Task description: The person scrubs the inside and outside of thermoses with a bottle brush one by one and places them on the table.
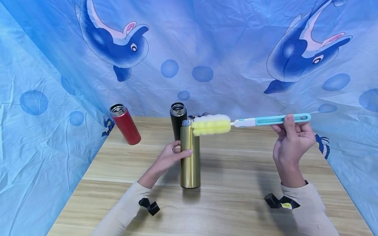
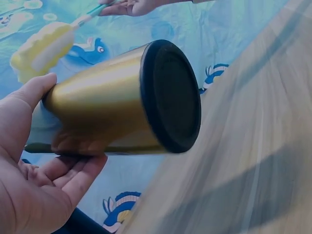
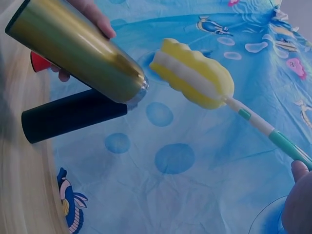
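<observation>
My left hand (image 1: 172, 154) grips a gold thermos bottle (image 1: 190, 160), thumb across its front. The bottle is off the table, its dark base (image 2: 171, 96) facing the left wrist camera. In my right hand (image 1: 292, 144) is the turquoise handle (image 1: 270, 120) of a bottle brush, pinched between thumb and fingers. The brush's yellow and white sponge head (image 1: 212, 126) points left and overlaps the bottle's mouth in the head view. From the right wrist, the sponge head (image 3: 195, 73) appears outside the bottle's mouth, with a gap between them.
A black thermos bottle (image 1: 178, 119) stands open-topped behind the gold one. Farther left stands a red thermos bottle (image 1: 126, 126), its mouth uncovered too. All are at a wooden table (image 1: 236, 203), with a blue dolphin-print cloth (image 1: 230, 49) hanging behind it and at its sides.
</observation>
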Available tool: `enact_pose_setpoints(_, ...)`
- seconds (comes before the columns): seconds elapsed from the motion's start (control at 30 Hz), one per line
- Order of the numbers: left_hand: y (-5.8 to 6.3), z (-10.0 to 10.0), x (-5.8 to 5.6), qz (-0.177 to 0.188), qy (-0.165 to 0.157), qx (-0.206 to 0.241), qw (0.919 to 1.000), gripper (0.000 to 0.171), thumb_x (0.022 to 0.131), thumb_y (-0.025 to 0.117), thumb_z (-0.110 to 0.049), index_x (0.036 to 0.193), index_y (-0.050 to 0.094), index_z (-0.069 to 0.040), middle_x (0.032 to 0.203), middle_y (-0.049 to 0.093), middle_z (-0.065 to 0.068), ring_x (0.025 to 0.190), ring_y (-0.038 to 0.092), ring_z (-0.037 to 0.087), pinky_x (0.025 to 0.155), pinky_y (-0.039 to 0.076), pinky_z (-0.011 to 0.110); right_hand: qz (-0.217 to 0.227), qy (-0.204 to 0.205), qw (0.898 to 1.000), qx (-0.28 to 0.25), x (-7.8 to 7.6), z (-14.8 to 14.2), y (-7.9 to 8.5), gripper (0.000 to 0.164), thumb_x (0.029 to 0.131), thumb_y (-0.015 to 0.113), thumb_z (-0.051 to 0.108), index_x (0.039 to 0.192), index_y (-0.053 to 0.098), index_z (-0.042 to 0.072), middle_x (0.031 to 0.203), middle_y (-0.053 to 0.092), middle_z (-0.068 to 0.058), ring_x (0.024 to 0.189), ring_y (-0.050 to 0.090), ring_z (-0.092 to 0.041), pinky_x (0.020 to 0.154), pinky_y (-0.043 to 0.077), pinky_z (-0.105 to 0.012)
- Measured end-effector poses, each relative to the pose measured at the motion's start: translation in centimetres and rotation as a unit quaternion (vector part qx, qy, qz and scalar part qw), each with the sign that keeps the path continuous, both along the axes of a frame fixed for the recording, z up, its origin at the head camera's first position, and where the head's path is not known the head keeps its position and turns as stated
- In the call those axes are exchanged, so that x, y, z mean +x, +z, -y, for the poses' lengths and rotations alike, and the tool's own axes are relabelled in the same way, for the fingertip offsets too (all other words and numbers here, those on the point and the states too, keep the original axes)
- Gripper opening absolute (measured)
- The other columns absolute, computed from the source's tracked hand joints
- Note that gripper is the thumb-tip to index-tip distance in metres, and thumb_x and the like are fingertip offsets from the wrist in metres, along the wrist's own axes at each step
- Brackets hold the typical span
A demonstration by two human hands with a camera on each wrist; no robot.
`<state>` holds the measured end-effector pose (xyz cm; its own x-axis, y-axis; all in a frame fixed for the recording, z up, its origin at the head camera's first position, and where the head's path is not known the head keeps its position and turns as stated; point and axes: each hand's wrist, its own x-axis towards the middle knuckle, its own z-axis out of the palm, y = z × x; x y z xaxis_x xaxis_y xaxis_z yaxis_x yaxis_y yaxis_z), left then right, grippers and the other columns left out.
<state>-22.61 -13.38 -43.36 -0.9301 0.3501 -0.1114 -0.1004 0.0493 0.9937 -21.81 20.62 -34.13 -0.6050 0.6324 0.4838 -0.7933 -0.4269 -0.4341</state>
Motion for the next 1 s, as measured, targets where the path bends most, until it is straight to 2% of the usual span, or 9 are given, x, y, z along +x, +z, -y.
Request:
enact_pose_setpoints(0.3,-0.7,-0.5,0.2,0.003,-0.022,0.062,0.9978,0.066,0.091,0.074,-0.025,0.142,0.046,0.006,0.112,0.073,0.016,0.094,0.07,0.016,0.088,0.056,0.032,0.027,0.024,0.999,-0.006,-0.2,0.1,-1.0,0.024,0.089,0.074,-0.006,0.099,0.056,-0.02,0.082,0.066,-0.025,0.066,0.074,-0.027,0.063,0.061,-0.031)
enact_pose_setpoints(0.43,-0.9,-0.9,0.2,0.016,-0.029,0.104,0.9941,0.069,0.092,0.072,-0.023,0.145,0.042,0.01,0.113,0.072,0.013,0.099,0.071,0.017,0.092,0.057,0.036,0.042,0.03,0.999,-0.007,-0.2,0.4,-1.4,0.024,0.089,0.074,-0.005,0.099,0.057,-0.018,0.083,0.066,-0.024,0.069,0.076,-0.027,0.065,0.061,-0.03)
enact_pose_setpoints(0.53,-1.1,-1.0,0.3,0.024,-0.039,0.128,0.9908,0.064,0.094,0.068,-0.021,0.144,0.043,0.012,0.111,0.072,0.009,0.099,0.072,0.019,0.092,0.058,0.039,0.055,0.04,0.997,-0.02,-0.3,0.7,-1.6,0.023,0.088,0.075,-0.006,0.098,0.057,-0.018,0.082,0.066,-0.023,0.068,0.075,-0.027,0.064,0.061,-0.03)
enact_pose_setpoints(0.73,-1.2,-1.2,0.2,0.015,-0.071,0.157,0.9849,0.053,0.098,0.06,-0.017,0.139,0.045,0.013,0.109,0.072,0.006,0.097,0.072,0.019,0.087,0.06,0.037,0.073,0.054,0.995,-0.042,-0.4,0.9,-1.9,0.025,0.087,0.074,-0.008,0.099,0.056,-0.019,0.081,0.066,-0.023,0.065,0.075,-0.027,0.062,0.061,-0.03)
enact_pose_setpoints(1.0,-1.1,-1.5,0.3,0.023,-0.091,0.176,0.9799,0.056,0.099,0.06,-0.018,0.141,0.041,0.014,0.11,0.071,0.006,0.097,0.072,0.017,0.084,0.06,0.032,0.091,0.057,0.994,-0.031,-0.6,0.7,-2.4,0.027,0.085,0.077,-0.006,0.098,0.057,-0.019,0.08,0.066,-0.022,0.066,0.075,-0.026,0.063,0.061,-0.029)
